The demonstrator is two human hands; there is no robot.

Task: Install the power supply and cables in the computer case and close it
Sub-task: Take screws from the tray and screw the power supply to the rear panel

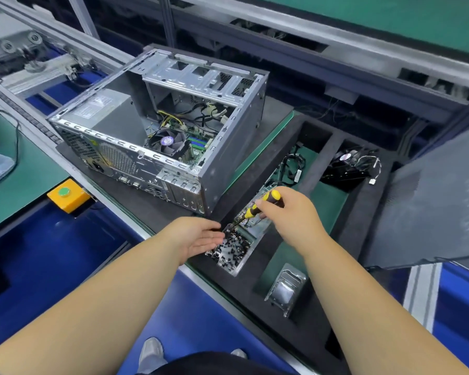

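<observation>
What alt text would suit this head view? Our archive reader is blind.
A person's right hand holds a yellow-and-black screwdriver, tip down in a metal tray of small black screws, while the open left hand reaches its edge. Behind sits an open grey metal computer case.

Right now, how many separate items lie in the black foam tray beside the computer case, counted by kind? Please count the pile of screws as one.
Screw pile: 1
Cable bundle: 1
Loose fan: 1
Drive in metal bracket: 1
Total: 4
The screwdriver, held by the right hand, is not counted; the left hand lies open by the screws.
</observation>
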